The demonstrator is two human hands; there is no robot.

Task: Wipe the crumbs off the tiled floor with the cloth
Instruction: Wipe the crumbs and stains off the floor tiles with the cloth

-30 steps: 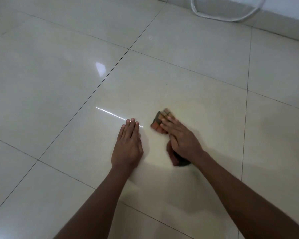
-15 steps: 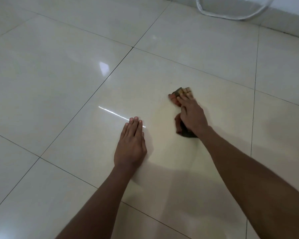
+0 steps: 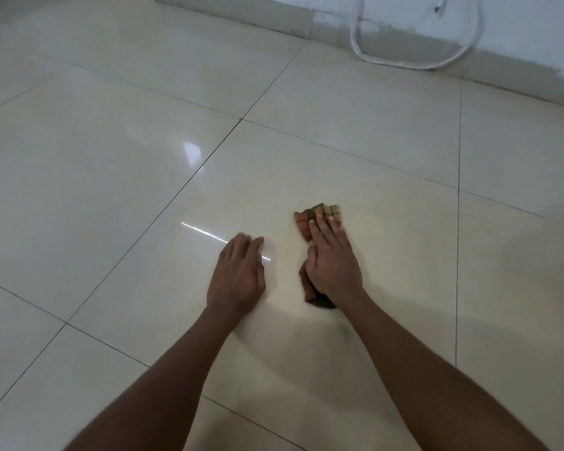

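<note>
Currently: wiping step. Right hand (image 3: 334, 262), fingers flat, presses cloth (image 3: 318, 215) onto tiled floor (image 3: 111, 190); left hand (image 3: 236, 278), just left of cloth, rests released. Crumbs indiscernible. Next: likely another pressed stroke.

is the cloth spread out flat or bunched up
Bunched up: the cloth shows only as a narrow wad pressed under the right hand.

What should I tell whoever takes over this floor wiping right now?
Left hand: flat on the tiled floor, fingers straight, holding nothing.
Right hand: pressing the checked cloth flat against the same tile, fingers straight on top.
Done: cannot tell; no crumbs are visible at this sharpness.
Left: keep wiping, then check the tile up close. A white cable lies by the far wall.
</note>
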